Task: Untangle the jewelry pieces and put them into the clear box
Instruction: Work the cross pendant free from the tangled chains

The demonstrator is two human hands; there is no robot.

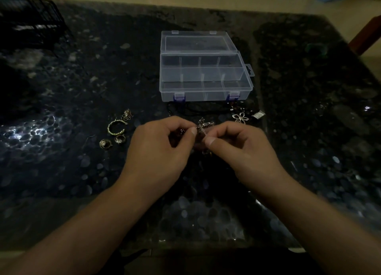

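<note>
A clear plastic box (206,89) with divided compartments stands open at the middle of the dark table, its lid folded back. In front of it my left hand (158,149) and my right hand (241,149) both pinch a small tangled silver jewelry cluster (203,126) held between thumbs and forefingers just above the table. To the left lie a gold twisted bangle (115,127), two gold rings (112,141) and a small gold piece (126,113). A silver flower pendant (240,117) and dark cords (195,109) lie right by the box's front.
A black wire rack (35,25) stands at the far left corner. A small silver square charm (257,115) lies right of the flower pendant. The table's near edge (185,248) runs under my forearms. A wooden chair part (367,35) shows at the right.
</note>
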